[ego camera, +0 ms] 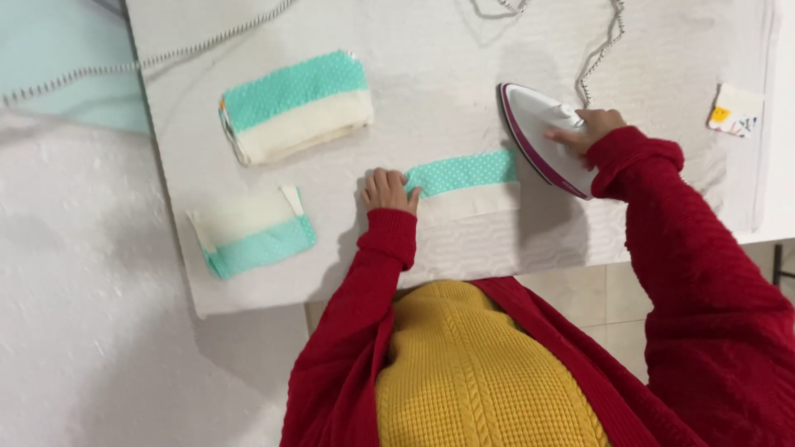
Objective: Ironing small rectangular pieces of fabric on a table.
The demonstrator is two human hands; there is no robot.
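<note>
- Head view shows us standing at a white padded ironing surface (464, 50), looking down over our red sleeves and yellow knitted top.
- Our left hand (387, 190) rests on the left end of a teal-and-white fabric piece (468, 186); the fingers lie close together and bent, pressing the cloth down, with the thumb set apart on the teal dotted band.
- That fabric piece lies flat near the front edge of the surface, between our two hands, teal band on the far side and white band on the near side.
- Our right hand (590, 128) is on top of a white iron with a magenta rim (542, 136); the fingers are together and curled over its handle.
- The iron sits just beside the right end of the fabric piece; we cannot tell whether its tip touches the cloth.
- A striped cord (600, 50) runs from the iron toward the far edge.
- A thicker folded stack of teal-and-white cloth (294, 108) lies further back on the left.
- Another teal-and-white piece (252, 232) lies at the left front corner, well apart from our hands.
- A small printed scrap (735, 110) sits at the far right.
</note>
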